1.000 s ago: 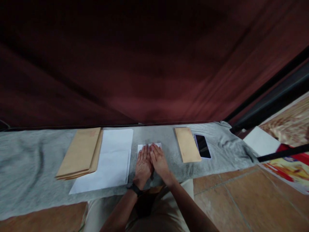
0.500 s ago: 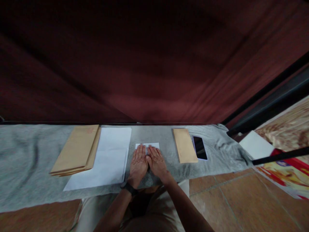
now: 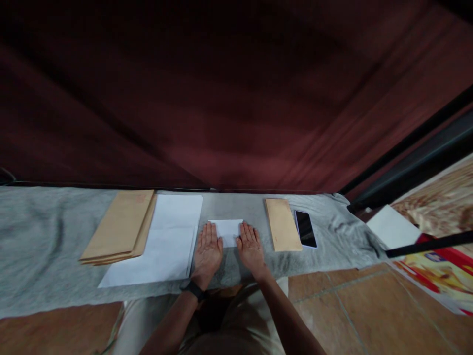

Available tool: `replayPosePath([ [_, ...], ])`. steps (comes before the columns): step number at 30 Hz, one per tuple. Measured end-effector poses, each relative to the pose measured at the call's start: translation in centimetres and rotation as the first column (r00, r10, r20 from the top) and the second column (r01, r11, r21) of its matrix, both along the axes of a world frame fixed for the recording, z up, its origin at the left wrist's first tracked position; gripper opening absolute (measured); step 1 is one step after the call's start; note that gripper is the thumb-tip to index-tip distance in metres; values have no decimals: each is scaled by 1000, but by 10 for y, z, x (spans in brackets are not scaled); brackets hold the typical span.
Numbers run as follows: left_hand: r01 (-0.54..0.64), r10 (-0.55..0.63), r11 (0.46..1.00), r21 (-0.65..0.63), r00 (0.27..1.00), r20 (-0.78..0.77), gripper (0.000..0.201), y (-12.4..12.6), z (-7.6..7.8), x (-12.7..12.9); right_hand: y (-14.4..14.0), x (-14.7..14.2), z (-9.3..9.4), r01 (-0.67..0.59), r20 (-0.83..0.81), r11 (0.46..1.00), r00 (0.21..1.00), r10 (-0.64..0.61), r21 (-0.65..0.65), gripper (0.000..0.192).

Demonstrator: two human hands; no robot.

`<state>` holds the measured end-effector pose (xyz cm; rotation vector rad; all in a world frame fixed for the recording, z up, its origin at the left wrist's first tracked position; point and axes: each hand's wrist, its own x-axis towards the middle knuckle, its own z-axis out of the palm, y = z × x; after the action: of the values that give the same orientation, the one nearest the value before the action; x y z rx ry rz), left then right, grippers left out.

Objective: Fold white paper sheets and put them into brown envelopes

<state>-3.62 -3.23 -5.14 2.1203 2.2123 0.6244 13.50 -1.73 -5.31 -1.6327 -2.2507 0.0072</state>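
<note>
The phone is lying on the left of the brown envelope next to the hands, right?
Not quite. In the head view the phone lies to the right of that single brown envelope, on the grey cloth. The rest is right: the envelope is beside the right hand.

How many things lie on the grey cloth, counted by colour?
Brown: 2, the envelope stack and the single envelope.
White: 2, the sheets and the folded paper between the left hand and right hand.
Black: 1, the phone.
Total: 5.
</note>
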Motion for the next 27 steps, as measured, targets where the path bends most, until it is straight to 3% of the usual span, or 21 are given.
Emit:
replayPosePath([
  [6, -33, 33, 999, 33, 999, 3, 60, -10, 2, 2, -2, 4, 1, 7, 1, 1000, 1000, -7, 23, 52],
  [11, 189, -187, 979, 70, 982, -38, 57, -34, -4, 24, -3, 5, 1, -4, 6, 1000, 1000, 4, 3, 52],
  [14, 248, -241, 966, 69, 966, -94, 59, -44, -7, 33, -2, 6, -1, -18, 18, 1000, 1000, 17, 10, 53],
  [20, 212, -194, 970, 118, 970, -150, 71, -54, -11, 19, -1, 5, -5, 1, 7, 998, 1000, -1, 58, 52],
  [27, 90, -74, 983, 162, 992, -97, 77, -66, -19, 9, -1, 5, -9, 2, -14, 995, 1000, 0, 99, 52],
])
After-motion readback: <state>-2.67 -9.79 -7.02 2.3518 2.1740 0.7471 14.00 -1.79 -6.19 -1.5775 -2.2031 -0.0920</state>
